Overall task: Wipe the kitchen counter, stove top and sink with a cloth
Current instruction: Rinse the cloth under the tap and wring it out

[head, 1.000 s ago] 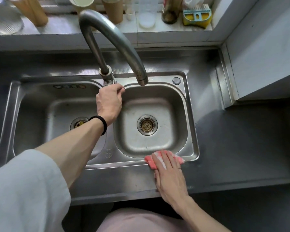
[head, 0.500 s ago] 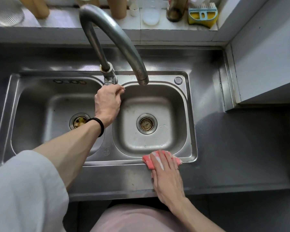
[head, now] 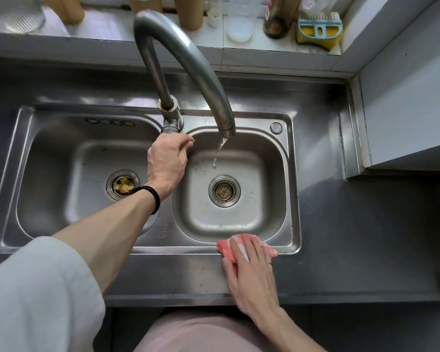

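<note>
**Left Hand at the Faucet, Right Hand Flat on the Cloth**

The person's left arm reached forward across the sink's (head: pixel 294 199) left basin, forearm bare below a pushed-up pale sleeve (head: pixel 36 288) and a black band (head: pixel 154 196) at the wrist. The left hand (head: pixel 167 161) lay back-up over the divider between the sink's two basins, knuckles bent. Its fingers were curled round the base of the faucet (head: pixel 188 59); the part they gripped was hidden under the hand.

The right arm came up from the sink's near side. The right hand (head: pixel 252 273) lay palm down, fingers straight and close together, pointing toward the sink's back; a ring (head: pixel 269 262) showed on one finger.

The pink cloth (head: pixel 224 247) sat bunched on the sink's front rim at the right basin's near edge. Its long axis ran along that rim, and its ends stuck out on either side of the fingers. The right hand held nothing closed; its flat fingers pressed on the cloth.

The faucet's spout arched over the sink's right basin, mouth pointing down. A thin stream of water (head: pixel 220 148) fell from it into that basin, behind the drain strainer (head: pixel 224 190). Food scraps lay in the left basin's drain (head: pixel 122 185).
</note>
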The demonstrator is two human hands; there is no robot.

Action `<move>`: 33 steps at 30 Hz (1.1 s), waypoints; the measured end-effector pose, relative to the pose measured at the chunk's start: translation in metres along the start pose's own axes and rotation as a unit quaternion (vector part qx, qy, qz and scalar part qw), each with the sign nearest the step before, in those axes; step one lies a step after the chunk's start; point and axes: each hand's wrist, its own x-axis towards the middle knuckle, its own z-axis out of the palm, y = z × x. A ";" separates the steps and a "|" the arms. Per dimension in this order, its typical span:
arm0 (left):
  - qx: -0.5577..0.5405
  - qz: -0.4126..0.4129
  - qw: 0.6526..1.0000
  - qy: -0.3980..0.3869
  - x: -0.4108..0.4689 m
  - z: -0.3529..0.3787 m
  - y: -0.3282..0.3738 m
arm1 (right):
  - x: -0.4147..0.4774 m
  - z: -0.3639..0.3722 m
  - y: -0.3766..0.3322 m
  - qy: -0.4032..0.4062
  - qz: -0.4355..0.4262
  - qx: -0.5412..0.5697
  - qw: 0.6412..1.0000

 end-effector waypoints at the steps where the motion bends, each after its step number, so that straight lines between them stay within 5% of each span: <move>1: 0.001 -0.002 1.000 0.000 0.000 0.000 0.000 | 0.002 -0.003 -0.004 0.002 0.014 -0.003 1.000; 8: 0.007 0.000 1.000 0.002 0.000 0.005 -0.002 | 0.031 -0.018 -0.029 -0.003 0.112 -0.025 0.993; 23: -0.019 -0.007 1.000 0.008 0.001 0.007 -0.004 | 0.062 -0.041 -0.037 -0.133 0.095 -0.003 0.986; 28: -0.082 -0.012 0.997 0.005 -0.001 0.002 0.000 | 0.084 -0.089 -0.039 -0.037 0.082 0.136 0.987; 33: -0.122 -0.003 0.982 0.143 -0.021 0.002 0.004 | 0.121 -0.128 -0.046 0.046 0.046 0.212 0.975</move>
